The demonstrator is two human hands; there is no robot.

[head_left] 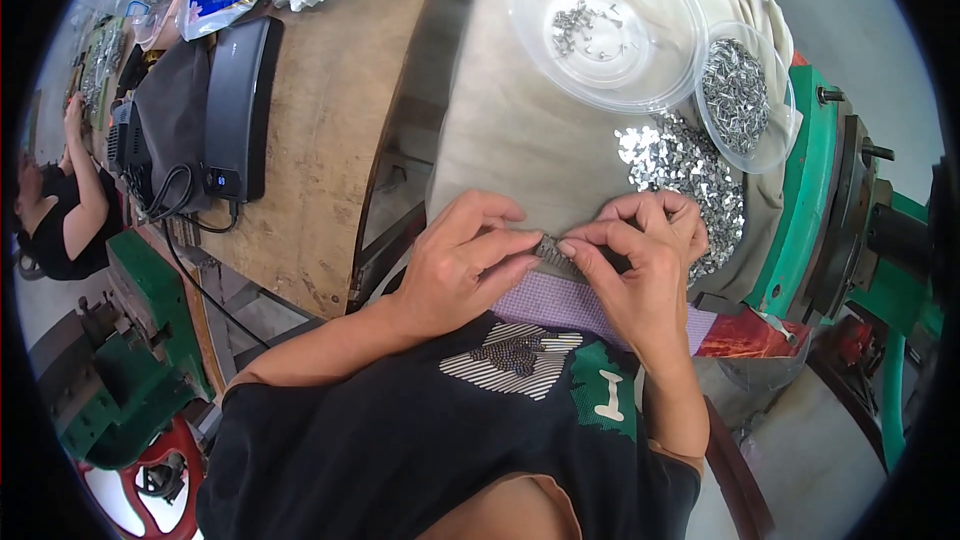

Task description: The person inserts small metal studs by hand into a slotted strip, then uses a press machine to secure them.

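Far to the left of the left hand, a black rectangular device (240,110) lies on the wooden worktop (310,150). The left hand (455,260) pinches the near end of a small metal piece (550,254) between thumb and forefinger. The piece is short and dark grey, with fine cross ridges; the fingers hide its ends. It sits between the two hands, above the front of the beige cloth (490,130). Beyond the hands stands a clear tub (640,75) with a few metal bits. The right hand (645,255) pinches the piece's other end, thumb against forefinger. Just beside and beyond it spread shiny silver chips (715,200); farther off, a clear bowl (780,105) holds slender metal parts.
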